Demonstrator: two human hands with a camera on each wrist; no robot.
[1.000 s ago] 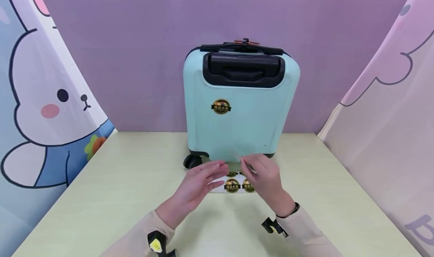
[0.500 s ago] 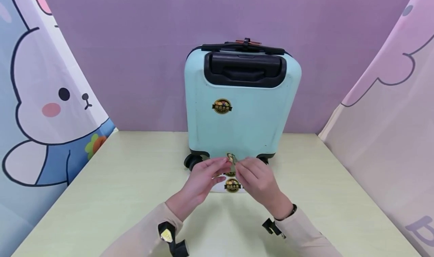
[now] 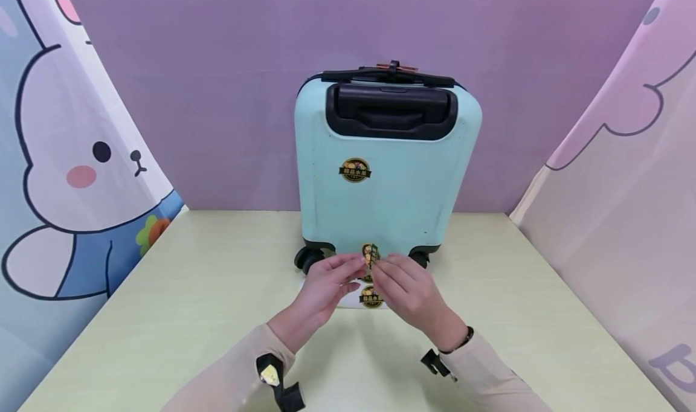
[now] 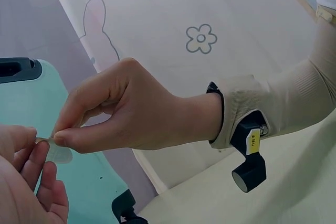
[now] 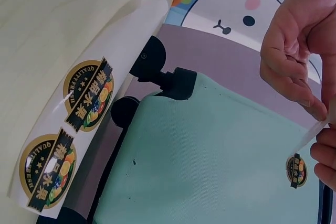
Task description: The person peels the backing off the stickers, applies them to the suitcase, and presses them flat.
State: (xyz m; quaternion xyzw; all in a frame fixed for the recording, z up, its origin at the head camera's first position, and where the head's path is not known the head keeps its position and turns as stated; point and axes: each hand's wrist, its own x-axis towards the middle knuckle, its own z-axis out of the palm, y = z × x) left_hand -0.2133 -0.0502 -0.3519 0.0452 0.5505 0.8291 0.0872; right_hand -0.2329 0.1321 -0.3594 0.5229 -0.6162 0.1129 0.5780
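Both hands meet in front of the suitcase's lower part, holding a round black-and-gold sticker [image 3: 370, 255] between them. My left hand [image 3: 327, 288] pinches its left edge, while the fingertips of my right hand [image 3: 413, 291] pinch the right edge. The sticker's pale back [image 4: 60, 154] shows in the left wrist view. A mint-green suitcase [image 3: 402, 188] stands upright behind the hands, with a matching sticker [image 3: 355, 170] on its upper left. Below the hands lies a white sticker sheet [image 3: 348, 301] with several stickers, partly hidden; in the right wrist view this sheet [image 5: 152, 17] curls at one end.
The suitcase has a black handle recess [image 3: 391, 113] at its top and black wheels [image 3: 309, 259] at its base. It stands on a pale tabletop [image 3: 234, 249]. A purple backdrop [image 3: 228, 98] hangs behind, with printed cartoon cloths [image 3: 65, 128] at the sides.
The left hand has moved in and taken the sticker's other edge, which only the right hand held. The sticker has turned its printed face toward the head view. The suitcase has stayed put.
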